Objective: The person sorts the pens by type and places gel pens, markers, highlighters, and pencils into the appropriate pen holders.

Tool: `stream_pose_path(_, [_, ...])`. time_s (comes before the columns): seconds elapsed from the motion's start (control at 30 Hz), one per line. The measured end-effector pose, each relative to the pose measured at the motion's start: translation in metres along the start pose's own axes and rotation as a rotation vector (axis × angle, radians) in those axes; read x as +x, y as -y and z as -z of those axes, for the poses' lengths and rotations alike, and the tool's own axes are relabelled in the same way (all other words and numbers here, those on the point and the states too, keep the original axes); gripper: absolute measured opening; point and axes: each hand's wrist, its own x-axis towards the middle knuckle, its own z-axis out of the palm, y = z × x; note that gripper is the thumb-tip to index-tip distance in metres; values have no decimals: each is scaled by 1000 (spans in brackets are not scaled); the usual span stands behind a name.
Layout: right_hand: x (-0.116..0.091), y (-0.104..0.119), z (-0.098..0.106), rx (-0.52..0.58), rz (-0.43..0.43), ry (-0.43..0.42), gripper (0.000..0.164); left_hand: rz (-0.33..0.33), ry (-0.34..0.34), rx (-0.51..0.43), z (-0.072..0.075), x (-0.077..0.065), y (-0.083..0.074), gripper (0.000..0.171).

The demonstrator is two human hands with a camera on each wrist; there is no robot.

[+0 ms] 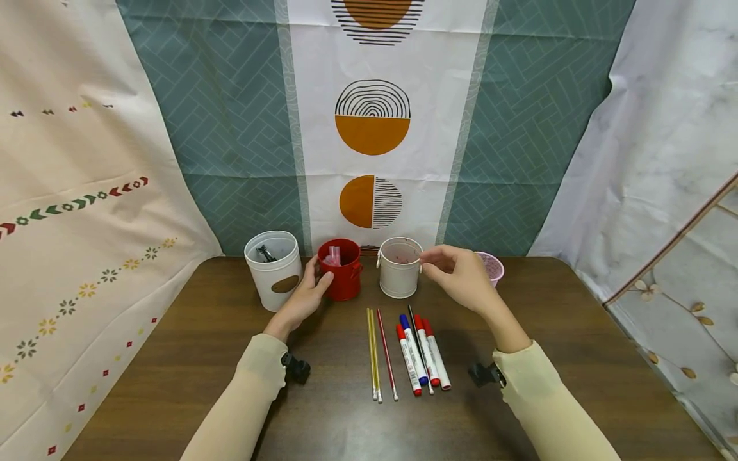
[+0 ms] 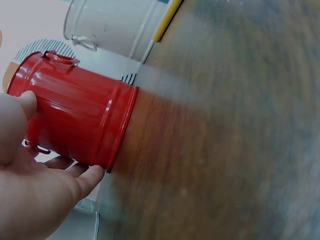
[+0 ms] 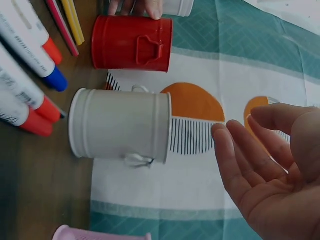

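Observation:
My left hand (image 1: 306, 299) holds the left side of a small red metal bucket (image 1: 348, 282), which stands on the table with pinkish translucent pieces (image 1: 334, 254) inside. In the left wrist view, the thumb (image 2: 29, 104) lies on the bucket's front and the fingers curve along its side. My right hand (image 1: 459, 275) hovers by the rim of a white metal bucket (image 1: 399, 280) with small side handles. Nothing shows between its loosely bent fingers in the right wrist view, where the hand (image 3: 272, 175) is apart from the white bucket (image 3: 120, 125).
A taller white bin (image 1: 269, 282) with black items stands left of the red bucket. A pink basket (image 1: 492, 267) is partly behind my right hand. Gold pencils (image 1: 374, 358), a red pencil (image 1: 387, 355), a black pencil (image 1: 410, 312) and several markers (image 1: 408, 358) lie on the brown table (image 1: 323, 416).

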Motion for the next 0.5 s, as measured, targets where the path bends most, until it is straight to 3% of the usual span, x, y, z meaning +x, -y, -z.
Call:
stream_pose_path(0.17, [-16,-13,5,-23,-8,-21,20,28,21,-9,0,-2,-9,79])
stream_pose_path(0.37, [-30,-27,7,-48,-17,-46,18,13,11,27,0,1,0,84])
stream_pose_path(0.5, [-34,-31,9,-50,-20,-48,18,13,8,48,1,-1,-3,86])
